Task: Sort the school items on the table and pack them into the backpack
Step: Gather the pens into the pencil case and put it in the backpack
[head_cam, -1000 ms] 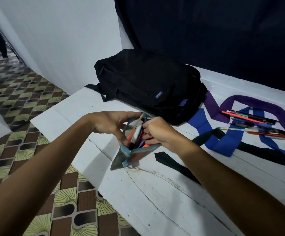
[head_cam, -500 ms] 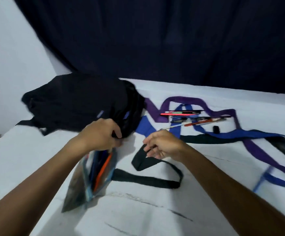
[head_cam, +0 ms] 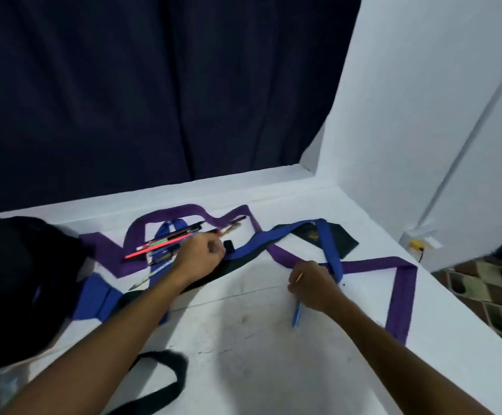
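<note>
Blurred pens (head_cam: 181, 239) half-hide under left grip (head_cam: 200, 253), curled; right grip (head_cam: 314, 284) clamps blue pen (head_cam: 297, 316).

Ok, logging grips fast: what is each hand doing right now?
Left hand: curled on the pens, grip unclear.
Right hand: holding a blue pen.

Honestly can't read any text here. The dark booklet (head_cam: 318, 239) has a small gold emblem on its cover, but it's way too blurry to read.
</note>
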Motion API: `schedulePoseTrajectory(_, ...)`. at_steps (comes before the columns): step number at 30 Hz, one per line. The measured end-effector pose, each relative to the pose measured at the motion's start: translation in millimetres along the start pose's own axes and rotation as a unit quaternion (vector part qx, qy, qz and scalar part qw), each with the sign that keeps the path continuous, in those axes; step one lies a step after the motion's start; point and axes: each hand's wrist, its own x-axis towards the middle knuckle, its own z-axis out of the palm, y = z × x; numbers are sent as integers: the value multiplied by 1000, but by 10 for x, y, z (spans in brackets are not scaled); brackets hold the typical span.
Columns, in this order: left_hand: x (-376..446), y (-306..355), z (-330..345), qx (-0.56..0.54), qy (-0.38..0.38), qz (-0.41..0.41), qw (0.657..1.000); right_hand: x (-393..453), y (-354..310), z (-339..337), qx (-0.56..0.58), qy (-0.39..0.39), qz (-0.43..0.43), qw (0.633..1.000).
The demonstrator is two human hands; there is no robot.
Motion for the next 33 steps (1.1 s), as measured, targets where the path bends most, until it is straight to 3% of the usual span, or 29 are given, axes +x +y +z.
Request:
schedulePoseTrajectory(4, 399, 20, 257, 17, 28, -48, 998, 93, 95, -2, -30, 42, 25, 998)
schedulePoseTrajectory(9, 646, 3, 465, 107, 14, -107, 988, 232, 107, 52, -97, 27, 22, 995)
schedulePoseTrajectory(12, 698, 0, 518, 130, 6, -116, 985, 328, 127, 29, -72, -6, 42, 997)
schedulePoseTrajectory(16, 731, -22, 514, 106, -2, -134, 985, 399, 149, -78, -19, -42, 66, 997)
schedulePoseTrajectory(21, 716, 4, 459, 31, 46, -129, 990, 367, 154, -125, 0, -73, 17, 997)
schedulePoseTrajectory(24, 721, 20, 309, -53, 94, -102, 989, 350, 49, -155, 42, -92, -16, 995)
schedulePoseTrajectory(27, 679, -36, 81, -161, 86, -123, 975, 344, -153, -222, 184, -124, -25, 975)
schedulePoseTrajectory(30, 597, -228, -157, -159, 81, -127, 976, 403, -380, -239, 316, -156, 0, 936)
schedulePoseTrajectory(33, 469, -441, -303, -88, 68, -114, 987, 610, -597, -153, 306, -126, -47, 942)
